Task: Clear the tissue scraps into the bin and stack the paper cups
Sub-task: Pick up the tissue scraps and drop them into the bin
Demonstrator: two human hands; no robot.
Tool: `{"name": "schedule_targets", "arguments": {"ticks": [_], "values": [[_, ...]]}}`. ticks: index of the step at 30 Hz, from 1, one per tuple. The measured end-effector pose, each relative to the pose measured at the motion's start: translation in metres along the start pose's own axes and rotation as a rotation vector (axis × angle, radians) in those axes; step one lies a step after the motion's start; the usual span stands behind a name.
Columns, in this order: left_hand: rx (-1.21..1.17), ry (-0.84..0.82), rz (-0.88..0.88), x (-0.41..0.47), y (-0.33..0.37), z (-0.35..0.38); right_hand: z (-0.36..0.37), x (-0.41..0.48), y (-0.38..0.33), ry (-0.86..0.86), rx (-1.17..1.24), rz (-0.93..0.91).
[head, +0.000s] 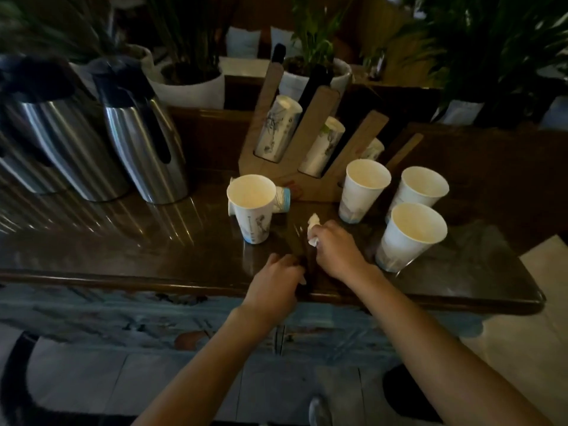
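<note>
The upright paper cups (251, 207) are seen to be white outside, cream within, printed with a grey ink drawing and banded pale blue at the base; a white tissue scrap (313, 229) is pinched in the right hand (336, 252). The tabletop (153, 250) is shown as glossy dark brown, the cup holder (302, 142) as light brown wood. The jugs (144, 139) are rendered in brushed silver with black tops and handles.

Dim room, soft picture

Light is low and warm. Streaks of glare lie on the steel flasks (144, 149) and the dark glossy table (184, 235). The plants (491, 41) behind are blurred (edges bend outward, wide-angle style), and cup (251, 192) insides glow palest
</note>
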State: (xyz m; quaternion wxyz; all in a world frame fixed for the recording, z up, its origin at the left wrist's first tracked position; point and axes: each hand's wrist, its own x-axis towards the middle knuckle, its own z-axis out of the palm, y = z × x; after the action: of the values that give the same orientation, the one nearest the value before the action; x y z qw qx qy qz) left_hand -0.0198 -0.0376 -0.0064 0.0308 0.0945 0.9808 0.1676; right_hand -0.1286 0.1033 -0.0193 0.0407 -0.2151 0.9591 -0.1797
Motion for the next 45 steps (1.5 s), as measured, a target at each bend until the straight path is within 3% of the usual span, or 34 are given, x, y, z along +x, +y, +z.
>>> {"name": "schedule_targets", "arguments": {"ticks": [4, 11, 17, 24, 27, 33, 39, 45], "values": [[-0.062, 0.004, 0.003, -0.009, 0.0, -0.004, -0.01, -0.059, 0.01, -0.042, 0.161, -0.033], [-0.124, -0.091, 0.103, -0.018, 0.036, 0.027, -0.001, -0.159, 0.061, -0.091, 0.251, 0.106], [-0.192, -0.281, 0.179, 0.01, 0.117, 0.092, 0.014, -0.226, 0.144, -0.118, 0.363, 0.189], [-0.266, -0.547, 0.177, 0.075, 0.24, 0.191, 0.016, -0.288, 0.269, -0.077, 0.586, 0.494], [-0.247, -0.715, 0.156, 0.113, 0.288, 0.26, 0.039, -0.308, 0.341, -0.066, 0.603, 0.635], [-0.168, -0.811, 0.135, 0.179, 0.335, 0.442, 0.148, -0.327, 0.486, -0.277, 0.645, 0.805], [0.026, -0.924, 0.118, 0.218, 0.324, 0.627, 0.292, -0.333, 0.594, -0.249, 0.692, 0.987], [0.165, -1.038, 0.158, 0.232, 0.298, 0.772, 0.43, -0.316, 0.658, -0.384, 0.674, 1.048]]}}
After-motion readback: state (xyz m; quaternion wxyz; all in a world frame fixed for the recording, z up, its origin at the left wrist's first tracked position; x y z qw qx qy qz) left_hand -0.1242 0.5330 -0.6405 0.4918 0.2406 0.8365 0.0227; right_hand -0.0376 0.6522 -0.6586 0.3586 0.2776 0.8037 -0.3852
